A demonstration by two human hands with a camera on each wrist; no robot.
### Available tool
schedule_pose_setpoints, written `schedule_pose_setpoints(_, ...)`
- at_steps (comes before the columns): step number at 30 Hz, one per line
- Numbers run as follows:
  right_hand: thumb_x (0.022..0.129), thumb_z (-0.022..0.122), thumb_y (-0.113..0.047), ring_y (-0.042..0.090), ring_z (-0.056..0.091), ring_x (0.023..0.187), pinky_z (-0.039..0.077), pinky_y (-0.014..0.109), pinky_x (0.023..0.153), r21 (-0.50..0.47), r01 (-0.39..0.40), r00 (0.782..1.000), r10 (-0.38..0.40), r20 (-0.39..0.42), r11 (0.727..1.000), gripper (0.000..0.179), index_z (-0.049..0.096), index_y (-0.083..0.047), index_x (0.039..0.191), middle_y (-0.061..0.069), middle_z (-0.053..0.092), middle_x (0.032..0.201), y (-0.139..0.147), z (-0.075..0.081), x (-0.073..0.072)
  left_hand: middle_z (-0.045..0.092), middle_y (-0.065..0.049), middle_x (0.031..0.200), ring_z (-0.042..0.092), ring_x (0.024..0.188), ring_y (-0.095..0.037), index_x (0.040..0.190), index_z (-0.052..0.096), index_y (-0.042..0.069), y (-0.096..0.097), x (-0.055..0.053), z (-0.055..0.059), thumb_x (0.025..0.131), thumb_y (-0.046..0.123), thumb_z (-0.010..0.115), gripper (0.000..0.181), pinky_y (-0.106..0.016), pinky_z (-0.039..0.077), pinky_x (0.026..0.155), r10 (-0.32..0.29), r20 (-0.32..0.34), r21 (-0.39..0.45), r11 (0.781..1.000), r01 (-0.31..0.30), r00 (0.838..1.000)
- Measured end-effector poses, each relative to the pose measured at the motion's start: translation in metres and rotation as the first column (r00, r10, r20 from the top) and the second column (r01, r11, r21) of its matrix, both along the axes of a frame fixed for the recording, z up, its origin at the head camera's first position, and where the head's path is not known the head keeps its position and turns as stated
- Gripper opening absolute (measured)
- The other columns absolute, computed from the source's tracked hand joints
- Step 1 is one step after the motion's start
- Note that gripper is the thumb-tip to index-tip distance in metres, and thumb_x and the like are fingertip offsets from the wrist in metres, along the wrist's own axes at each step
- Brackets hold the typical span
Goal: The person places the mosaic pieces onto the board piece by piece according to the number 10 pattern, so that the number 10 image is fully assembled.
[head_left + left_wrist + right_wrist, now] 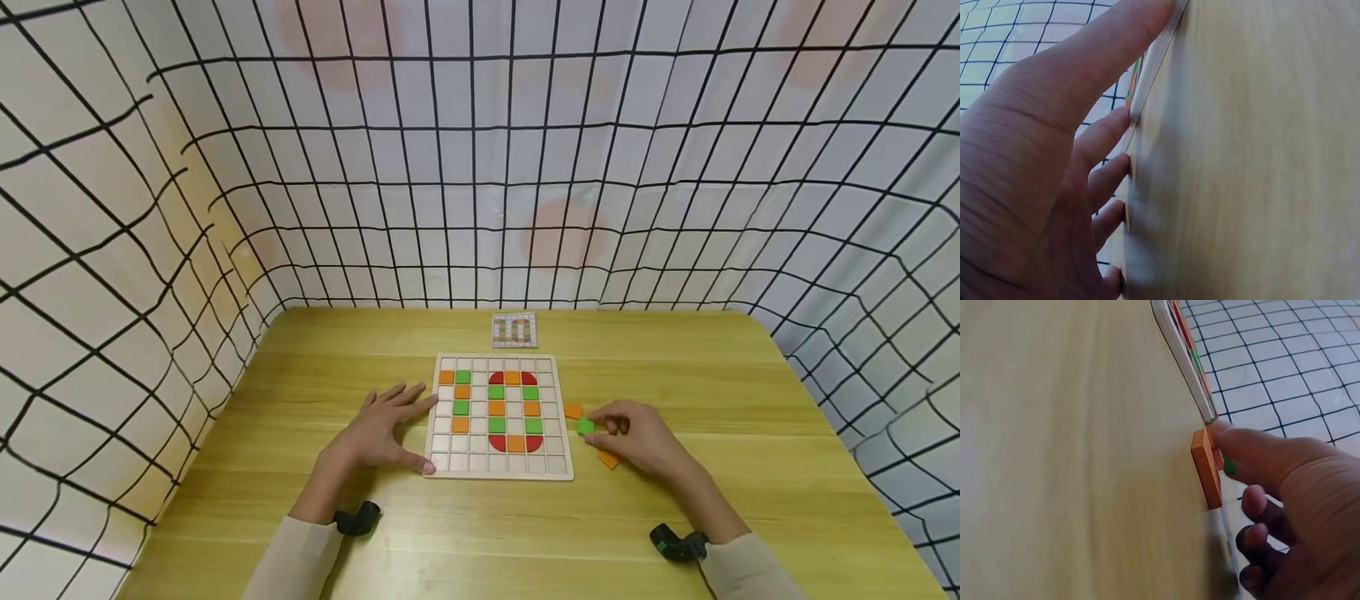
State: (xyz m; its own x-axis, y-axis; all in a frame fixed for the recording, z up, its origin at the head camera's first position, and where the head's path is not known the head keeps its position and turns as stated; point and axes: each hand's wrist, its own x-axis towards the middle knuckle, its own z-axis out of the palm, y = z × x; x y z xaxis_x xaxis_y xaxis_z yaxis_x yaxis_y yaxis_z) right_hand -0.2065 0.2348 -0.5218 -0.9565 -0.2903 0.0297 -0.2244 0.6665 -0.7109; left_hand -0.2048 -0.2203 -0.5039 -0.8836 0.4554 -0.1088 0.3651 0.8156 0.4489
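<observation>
A white gridded board [480, 465] lies on the table, with orange, green and red tiles in its cells; some form a ring on the right, others a column on the left. My left hand [378, 429] rests beside it, fingers spread, thumb and index finger touching its left edge. Between thumb and fingers, my right hand [637, 433] pinches a green tile [585, 427] just right of the board. An orange tile [573, 410] lies behind it and another orange tile [608, 459] in front, near that hand. In the right wrist view, the green tile [1229, 465] is mostly hidden.
Behind the board lies a small card [514, 330] printed with a coloured grid pattern. The wooden table [465, 542] meets a white backdrop with black grid lines [487, 208] at the back and sides. Each wrist wears a black device.
</observation>
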Motion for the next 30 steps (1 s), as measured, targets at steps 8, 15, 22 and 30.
schedule_pose_setpoints(8,0.087,0.085,-0.032,0.015,0.048,0.071,0.039,0.023,0.059,-0.115,0.000,1.000,0.000,-0.001,0.993,0.029,0.078,-0.018,0.111,0.000,0.056,0.081,-0.025,0.009,-0.008,0.028,-0.005,0.171,0.016,0.159,-0.042,0.159,0.042,0.032,-0.001,0.001,-0.001,0.063,0.077,0.084,0.114,-0.074,0.003,0.123,0.006,0.000,-0.002,1.000,-0.006,1.000)
schedule_pose_setpoints(15,0.086,0.086,-0.029,0.015,0.049,0.072,0.038,0.023,0.061,-0.099,-0.024,0.999,0.020,-0.039,0.995,0.028,0.079,-0.015,0.109,-0.002,0.053,0.078,-0.056,0.013,-0.013,0.027,-0.004,0.171,0.016,0.159,-0.042,0.159,0.041,0.033,-0.001,-0.001,-0.002,0.062,0.078,0.083,0.114,-0.073,0.003,0.123,0.006,-0.004,-0.004,1.000,-0.006,1.000)
schedule_pose_setpoints(22,0.087,0.085,-0.029,0.011,0.046,0.067,0.038,0.022,0.062,-0.126,-0.089,0.995,0.082,-0.058,0.988,0.023,0.080,-0.018,0.106,-0.004,0.052,0.073,-0.086,0.011,-0.015,0.026,-0.003,0.171,0.015,0.159,-0.041,0.159,0.040,0.034,0.001,-0.002,-0.003,0.063,0.079,0.082,0.114,-0.073,0.003,0.123,-0.005,0.001,-0.003,1.000,0.005,1.000)
schedule_pose_setpoints(30,0.086,0.085,-0.031,0.009,0.048,0.067,0.041,0.022,0.063,-0.126,-0.158,0.984,0.146,-0.102,0.979,0.024,0.080,-0.019,0.107,-0.007,0.055,0.071,-0.119,0.006,-0.011,0.025,-0.003,0.172,0.015,0.159,-0.041,0.160,0.039,0.035,-0.001,-0.001,-0.001,0.062,0.078,0.083,0.115,-0.073,0.003,0.123,0.009,0.005,-0.022,1.000,-0.009,1.000)
